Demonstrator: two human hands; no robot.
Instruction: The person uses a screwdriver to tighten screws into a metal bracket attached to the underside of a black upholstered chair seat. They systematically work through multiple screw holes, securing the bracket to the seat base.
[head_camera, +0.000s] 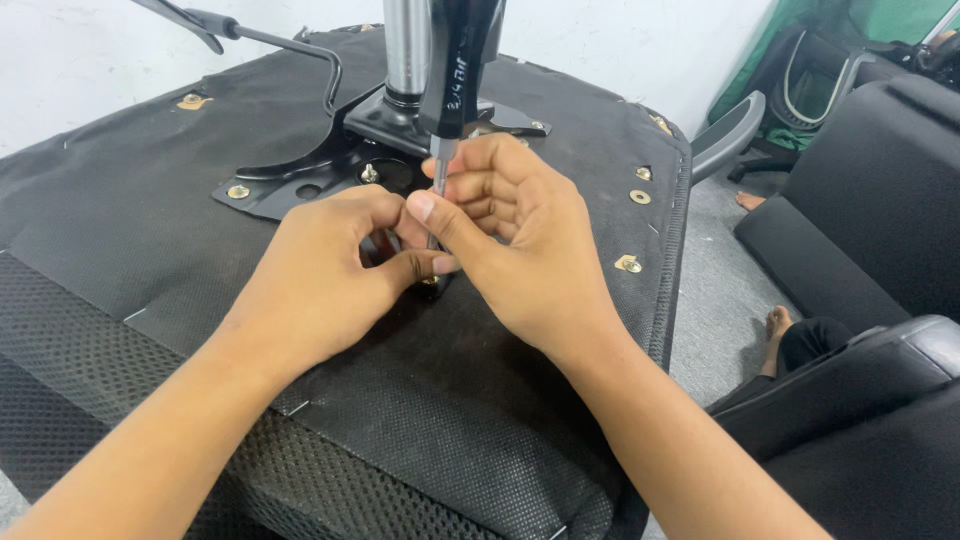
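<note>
Right hand (515, 235) grips upright screwdriver (455, 90); left hand (330, 270) pinches, seemingly, its tip.

Both bare forearms reach in from the near edge and converge at the middle of the scene, wrists roughly level. The left hand (320, 270) lies knuckles up, its fingers curled and thumb and forefinger pinched together towards the right. The right hand (515, 240) meets it fingertip to fingertip (thumb straight, pointing left), its fingers folded closed.
</note>
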